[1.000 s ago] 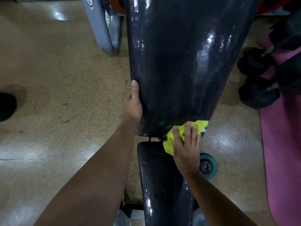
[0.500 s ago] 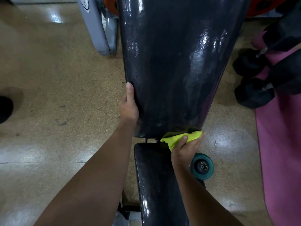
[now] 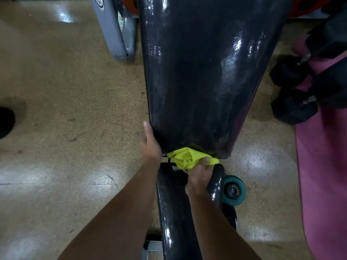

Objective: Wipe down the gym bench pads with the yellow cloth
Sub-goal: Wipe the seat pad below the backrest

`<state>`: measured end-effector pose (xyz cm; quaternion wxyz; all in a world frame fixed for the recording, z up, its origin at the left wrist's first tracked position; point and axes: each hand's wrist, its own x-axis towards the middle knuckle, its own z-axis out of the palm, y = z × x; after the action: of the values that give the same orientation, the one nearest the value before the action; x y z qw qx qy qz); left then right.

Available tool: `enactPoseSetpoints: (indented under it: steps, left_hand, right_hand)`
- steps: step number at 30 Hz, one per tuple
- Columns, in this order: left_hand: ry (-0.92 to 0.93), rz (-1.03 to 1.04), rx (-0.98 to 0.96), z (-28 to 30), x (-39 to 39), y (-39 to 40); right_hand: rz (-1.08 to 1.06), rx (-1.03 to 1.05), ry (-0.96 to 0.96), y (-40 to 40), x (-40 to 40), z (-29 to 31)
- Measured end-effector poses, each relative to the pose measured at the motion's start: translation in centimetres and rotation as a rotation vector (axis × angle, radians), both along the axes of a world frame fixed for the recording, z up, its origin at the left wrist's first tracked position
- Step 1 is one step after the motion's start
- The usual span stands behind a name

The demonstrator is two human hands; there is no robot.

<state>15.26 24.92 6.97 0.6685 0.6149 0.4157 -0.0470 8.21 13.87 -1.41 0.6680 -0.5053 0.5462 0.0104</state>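
Observation:
A glossy black back pad (image 3: 202,76) fills the upper middle, and the narrower black seat pad (image 3: 174,212) runs down below it. My right hand (image 3: 199,175) grips the bunched yellow cloth (image 3: 187,159) at the gap between the two pads, against the back pad's lower edge. My left hand (image 3: 150,143) holds the back pad's lower left edge, thumb lying along its side; its fingers are hidden behind the pad.
A teal bench wheel (image 3: 233,190) sits just right of the seat pad. Black dumbbells (image 3: 293,107) lie on a pink mat (image 3: 324,166) at the right. A grey machine leg (image 3: 114,34) stands at upper left. A dark shoe (image 3: 5,121) shows at the left edge.
My right hand went from pressing the cloth flat on the pad's lower right corner to gripping it bunched, and slid left along the bottom edge. My left hand slipped lower on the pad's side.

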Motion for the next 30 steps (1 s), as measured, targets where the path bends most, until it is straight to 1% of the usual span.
enactPoseSetpoints:
  steps: [2,5,7,10,11,13,15,17,19,21,23,26,28,30]
  left_hand:
    - [0.048,0.03,0.033,-0.9,-1.5,-0.2]
    - [0.142,0.051,0.088,-2.7,-3.1,-0.2]
    - [0.253,0.039,0.11,-4.0,-3.8,0.0]
    - [0.347,0.042,0.084,-5.7,-4.4,0.6]
    - [0.365,0.037,0.071,-6.1,-4.5,0.7]
    - [0.394,0.02,0.038,-6.8,-4.3,1.2]
    - [0.429,-0.002,0.02,-7.5,-4.3,1.5]
    - [0.488,-0.036,0.023,-7.9,-4.6,1.6]
    - [0.557,-0.145,0.048,-8.3,-5.2,1.6]
    - [0.561,-0.234,0.057,-8.2,-5.7,1.3]
    - [0.519,-0.3,0.091,-8.1,-5.9,1.0]
    - [0.477,-0.313,0.079,-8.2,-6.1,1.1]
    - [0.479,-0.318,0.065,-8.3,-6.1,1.3]
    - [0.48,-0.329,0.061,-8.3,-6.1,1.5]
  right_hand:
    - [0.056,-0.104,-0.043,-0.4,-0.5,2.8]
    - [0.259,-0.19,-0.049,-1.2,-2.1,5.0]
    - [0.515,-0.286,-0.064,-1.5,-3.6,5.3]
    - [0.927,-0.551,-0.182,-1.6,-4.8,6.4]
    - [1.048,-0.637,-0.19,-1.7,-4.7,6.6]
    - [1.299,-0.795,-0.144,-1.5,-3.9,7.0]
    - [1.524,-0.915,-0.011,-0.8,-3.4,6.8]
    - [1.67,-0.911,0.088,-0.1,-3.5,5.6]
    - [1.744,-0.892,0.083,0.5,-3.7,4.2]
    - [1.765,-0.97,-0.045,0.3,-3.5,3.2]
    - [1.75,-0.988,-0.18,-0.2,-2.7,2.5]
    - [1.753,-0.921,-0.242,-0.7,-1.4,2.1]
    - [1.779,-0.95,-0.249,-0.9,-1.0,1.7]
    - [1.757,-1.023,-0.274,-0.7,-1.3,1.4]
